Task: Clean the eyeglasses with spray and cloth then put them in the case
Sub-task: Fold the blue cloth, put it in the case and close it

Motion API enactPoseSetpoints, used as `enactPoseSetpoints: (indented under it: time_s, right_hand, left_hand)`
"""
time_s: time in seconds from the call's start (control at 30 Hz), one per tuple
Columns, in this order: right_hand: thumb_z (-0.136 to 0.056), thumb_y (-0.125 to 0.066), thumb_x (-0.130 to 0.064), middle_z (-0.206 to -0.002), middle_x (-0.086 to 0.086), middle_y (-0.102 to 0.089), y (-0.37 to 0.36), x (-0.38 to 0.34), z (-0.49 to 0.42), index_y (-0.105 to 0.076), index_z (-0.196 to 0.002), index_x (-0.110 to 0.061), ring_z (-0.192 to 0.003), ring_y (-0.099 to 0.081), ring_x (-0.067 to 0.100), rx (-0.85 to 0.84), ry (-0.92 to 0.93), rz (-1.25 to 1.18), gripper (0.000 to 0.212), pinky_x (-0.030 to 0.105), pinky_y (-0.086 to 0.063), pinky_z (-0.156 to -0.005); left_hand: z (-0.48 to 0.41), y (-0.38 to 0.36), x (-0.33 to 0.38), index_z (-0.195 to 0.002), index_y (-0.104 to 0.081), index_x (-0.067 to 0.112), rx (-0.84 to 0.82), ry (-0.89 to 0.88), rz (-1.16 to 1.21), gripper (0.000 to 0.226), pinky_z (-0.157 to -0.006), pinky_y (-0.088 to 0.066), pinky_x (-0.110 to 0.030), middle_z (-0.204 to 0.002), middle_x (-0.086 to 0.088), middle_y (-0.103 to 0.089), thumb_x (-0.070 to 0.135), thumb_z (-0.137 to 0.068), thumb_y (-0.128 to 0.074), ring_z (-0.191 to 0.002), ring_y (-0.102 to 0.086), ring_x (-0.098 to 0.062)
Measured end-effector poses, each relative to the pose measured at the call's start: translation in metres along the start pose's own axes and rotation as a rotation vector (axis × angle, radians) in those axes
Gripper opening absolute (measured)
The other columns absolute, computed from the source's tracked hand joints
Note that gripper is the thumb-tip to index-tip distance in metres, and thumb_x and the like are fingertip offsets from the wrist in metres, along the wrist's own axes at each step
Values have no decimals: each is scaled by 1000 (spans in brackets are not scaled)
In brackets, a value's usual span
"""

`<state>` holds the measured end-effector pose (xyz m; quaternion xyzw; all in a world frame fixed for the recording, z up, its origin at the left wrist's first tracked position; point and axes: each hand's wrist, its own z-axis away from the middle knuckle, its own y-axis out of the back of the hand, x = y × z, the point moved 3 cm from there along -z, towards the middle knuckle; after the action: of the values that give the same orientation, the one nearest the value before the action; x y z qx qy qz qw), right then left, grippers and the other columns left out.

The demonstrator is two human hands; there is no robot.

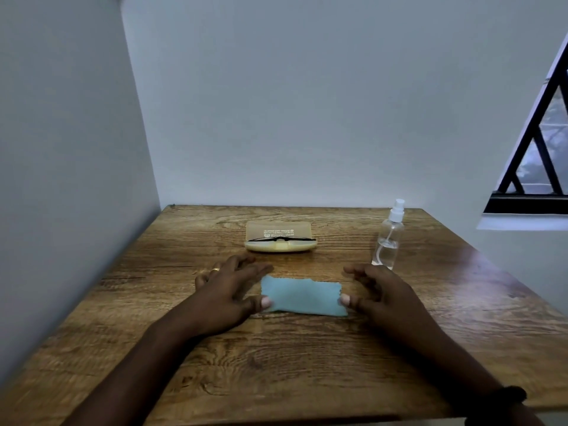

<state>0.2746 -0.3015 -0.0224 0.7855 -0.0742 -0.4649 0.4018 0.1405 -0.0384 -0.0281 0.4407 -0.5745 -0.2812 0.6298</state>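
A light blue cloth [304, 298] lies flat on the wooden table [276, 364] between my two hands. My left hand [227, 290] rests at its left end, thumb tip touching the edge, fingers spread. At the cloth's right end, my right hand [381, 293] mirrors it, thumb on the edge and fingers apart. Neither hand grips the cloth. Behind them sits an open yellow eyeglass case [278, 247], lid laid back, with black-framed eyeglasses [281, 239] lying in it. A clear spray bottle [388, 238] with a white nozzle stands upright at the right.
The table sits in a corner, with white walls at the left and back. A window with black bars [541, 142] is at the far right. The spray bottle stands just beyond my right fingertips.
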Motion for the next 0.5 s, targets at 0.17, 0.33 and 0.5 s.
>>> enactPoseSetpoints:
  time_s: [0.17,0.33,0.5]
  right_hand:
    - [-69,-41,-83,-151,-6,-43,-6,-7,8,-54,-141,-41,-137,-36,16,-60,54,243,84,43,-40,-112]
    - [-91,-37,-71,-163,-4,-27,-10,-11,11,-46,-147,-39,-147,-18,20,-118,14,403,65,41,-24,-119]
    - [-91,-33,-74,-159,-1,-36,-10,-10,11,-50,-145,-34,-144,-29,21,-114,26,392,70,41,-30,-117]
  left_hand:
    - [3,-5,7,-148,-30,63,-69,-14,-165,89,-118,-4,-51,-169,14,-4,90,-65,-13,-156,-5,-18]
    - [4,-3,9,-152,-24,60,-127,6,-258,78,-120,-2,-52,-171,12,6,80,-77,-21,-157,5,-22]
    - [4,-3,7,-154,-22,57,-150,4,-250,73,-120,0,-53,-171,12,6,76,-84,-25,-158,6,-22]
